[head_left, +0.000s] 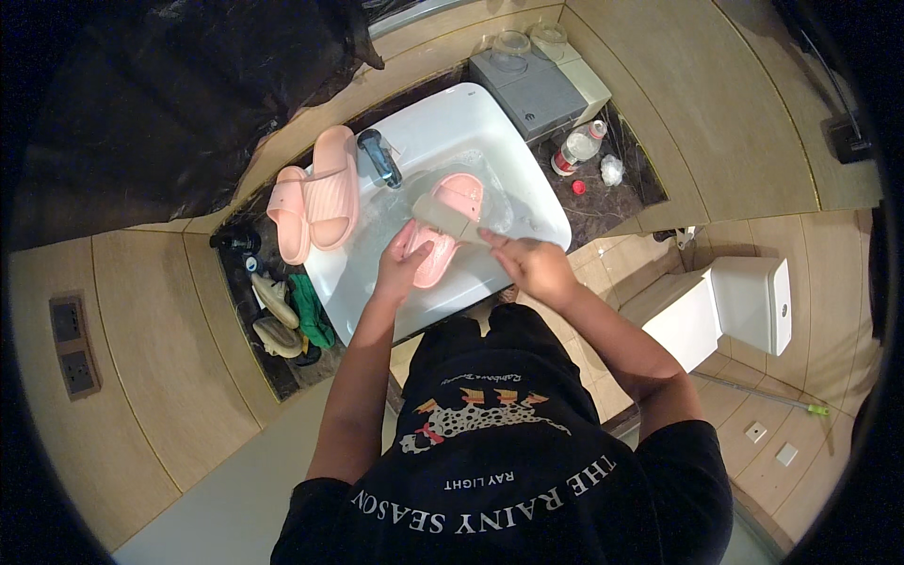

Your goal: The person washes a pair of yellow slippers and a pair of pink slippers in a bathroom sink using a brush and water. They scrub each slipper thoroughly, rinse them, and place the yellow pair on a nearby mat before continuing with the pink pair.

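A wet pink slipper (435, 262) with a pale greyish strap is held over the white sink (537, 179). My left hand (403, 262) grips its near end, thumb over the footbed. My right hand (535, 267) is closed at the right end of the strap, slightly blurred; what its fingers hold, if anything, cannot be made out. Soapy water (504, 207) lies in the basin below. Two more pink slippers (336, 179) (290, 215) rest on the sink's left rim, beside the dark faucet (379, 158).
Right of the sink, a clear bottle (578, 148), a red cap (578, 187) and a crumpled white wad (612, 169) sit near a grey box (529, 92). Left stand a green cloth (311, 311) and beige objects (276, 299). A white toilet (749, 299) is at right.
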Demonstrator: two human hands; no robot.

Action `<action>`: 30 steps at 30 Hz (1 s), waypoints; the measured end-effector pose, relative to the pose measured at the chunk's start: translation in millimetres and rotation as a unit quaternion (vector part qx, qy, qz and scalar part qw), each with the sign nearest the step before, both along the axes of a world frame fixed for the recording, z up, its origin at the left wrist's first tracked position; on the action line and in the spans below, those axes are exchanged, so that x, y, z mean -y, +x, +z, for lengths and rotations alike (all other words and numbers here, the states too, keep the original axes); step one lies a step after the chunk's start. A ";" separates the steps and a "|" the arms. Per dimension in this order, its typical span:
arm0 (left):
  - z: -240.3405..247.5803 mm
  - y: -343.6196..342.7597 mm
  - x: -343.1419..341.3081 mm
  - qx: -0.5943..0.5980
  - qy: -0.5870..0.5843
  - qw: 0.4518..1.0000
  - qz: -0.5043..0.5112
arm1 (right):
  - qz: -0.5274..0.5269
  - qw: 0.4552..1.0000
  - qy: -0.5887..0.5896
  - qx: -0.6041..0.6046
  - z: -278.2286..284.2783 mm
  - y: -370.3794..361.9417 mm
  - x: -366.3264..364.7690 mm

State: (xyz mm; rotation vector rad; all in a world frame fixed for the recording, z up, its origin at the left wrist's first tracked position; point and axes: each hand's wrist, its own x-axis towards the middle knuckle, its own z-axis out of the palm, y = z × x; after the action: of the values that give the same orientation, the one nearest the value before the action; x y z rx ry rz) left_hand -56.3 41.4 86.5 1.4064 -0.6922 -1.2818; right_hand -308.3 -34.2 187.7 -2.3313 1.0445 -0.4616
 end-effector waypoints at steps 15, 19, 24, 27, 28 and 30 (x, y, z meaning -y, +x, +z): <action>16.0 -7.2 -1.9 0.056 -0.071 0.996 -0.004 | -0.075 0.995 -0.057 0.020 -20.1 2.7 28.9; 16.6 -3.9 2.7 0.132 -0.055 0.990 -0.018 | 0.025 0.998 -0.041 -0.043 -0.8 12.2 -1.6; 26.2 -3.1 1.6 0.112 -0.065 0.992 -0.012 | -0.039 0.996 -0.071 0.036 -5.6 3.4 26.8; 14.1 -2.9 2.3 0.007 -0.054 0.999 0.005 | -0.067 0.997 -0.041 0.022 -4.1 2.5 26.1; 17.0 -4.3 3.8 -0.029 -0.037 0.999 0.019 | -0.058 0.996 -0.055 0.028 -0.7 5.0 18.5; 22.6 -5.8 6.4 -0.098 -0.004 0.994 0.046 | -0.020 0.999 -0.021 0.044 9.7 7.3 2.3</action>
State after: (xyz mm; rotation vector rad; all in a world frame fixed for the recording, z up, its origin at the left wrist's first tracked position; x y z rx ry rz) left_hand -62.1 34.9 109.1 1.2702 -0.4935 -1.3218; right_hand -301.0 -36.5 197.3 -2.3079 1.0516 -0.6023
